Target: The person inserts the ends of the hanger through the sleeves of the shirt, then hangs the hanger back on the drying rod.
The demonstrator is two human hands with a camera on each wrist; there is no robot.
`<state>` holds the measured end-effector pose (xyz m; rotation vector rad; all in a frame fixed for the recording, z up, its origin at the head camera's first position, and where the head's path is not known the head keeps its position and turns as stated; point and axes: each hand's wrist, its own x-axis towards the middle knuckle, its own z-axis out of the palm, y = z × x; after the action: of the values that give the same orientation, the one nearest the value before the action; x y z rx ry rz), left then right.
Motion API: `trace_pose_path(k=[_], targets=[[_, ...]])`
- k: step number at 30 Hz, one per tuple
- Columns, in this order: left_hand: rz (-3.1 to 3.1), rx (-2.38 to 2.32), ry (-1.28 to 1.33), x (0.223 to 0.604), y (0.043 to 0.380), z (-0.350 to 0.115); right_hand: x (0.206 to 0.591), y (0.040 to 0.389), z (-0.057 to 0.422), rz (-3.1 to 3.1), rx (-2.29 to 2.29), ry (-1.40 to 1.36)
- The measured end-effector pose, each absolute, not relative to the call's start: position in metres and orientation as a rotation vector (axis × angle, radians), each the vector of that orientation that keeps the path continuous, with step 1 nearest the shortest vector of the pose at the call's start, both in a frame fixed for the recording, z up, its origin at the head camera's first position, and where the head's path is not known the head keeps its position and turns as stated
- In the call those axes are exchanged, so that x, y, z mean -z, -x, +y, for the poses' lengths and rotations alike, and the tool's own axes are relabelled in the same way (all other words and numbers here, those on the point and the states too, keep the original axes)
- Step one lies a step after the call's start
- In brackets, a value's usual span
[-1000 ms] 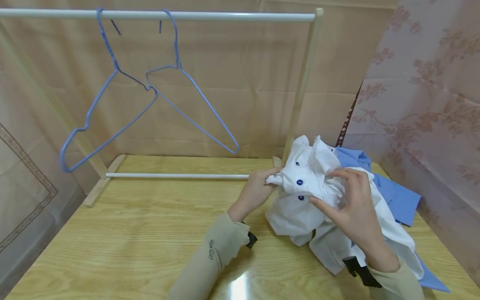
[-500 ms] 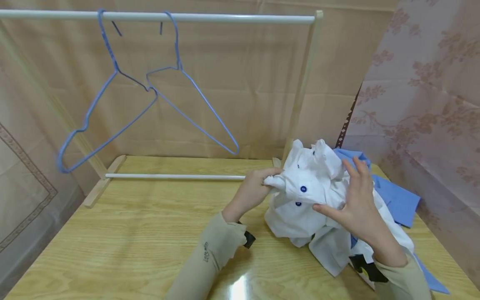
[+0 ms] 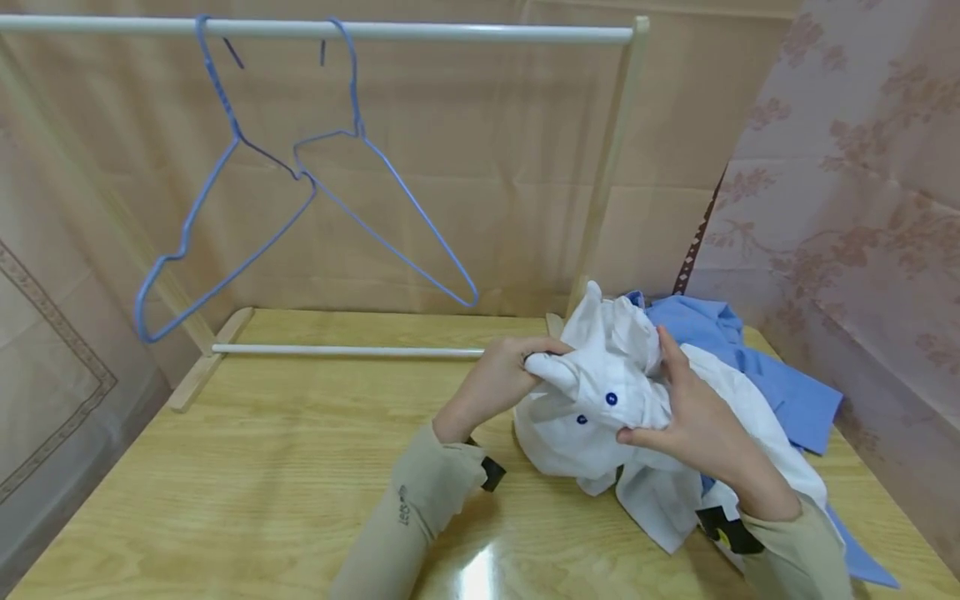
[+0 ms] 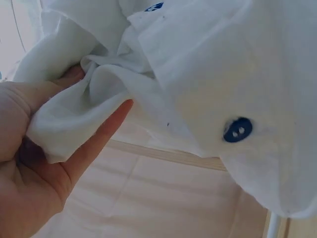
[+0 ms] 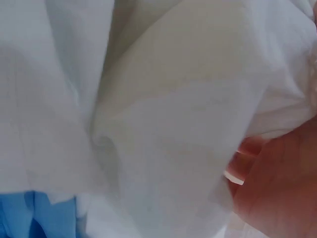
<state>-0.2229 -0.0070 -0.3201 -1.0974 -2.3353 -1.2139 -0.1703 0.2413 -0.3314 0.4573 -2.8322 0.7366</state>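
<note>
In the head view, the right hand is now lying lower and closer in against the white button-up shirt; half a second ago its fingers were spreading wide beside the cloth. The left hand is still gripping a bunched corner, and the bunched front is dipping lower between the hands. The shirt is lying in a heap on the right of the desk, partly covering a blue garment; two blue hangers are hanging bare from the rod. The shirt seems to be getting support from both sides, so it is probably being arranged by both hands.

In the left wrist view, thumb and fingers are pinching a fold near a dark blue button.

In the right wrist view, fingertips are curling behind the cloth; whether they are gripping, I cannot tell.
</note>
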Motion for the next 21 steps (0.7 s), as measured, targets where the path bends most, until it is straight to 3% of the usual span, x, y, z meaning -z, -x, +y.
trace_pose_path(k=[21], targets=[[-2.259, 1.024, 1.160, 0.321, 0.215, -0.017, 0.346, 0.170, 0.217, -2.626, -0.610, -0.626]])
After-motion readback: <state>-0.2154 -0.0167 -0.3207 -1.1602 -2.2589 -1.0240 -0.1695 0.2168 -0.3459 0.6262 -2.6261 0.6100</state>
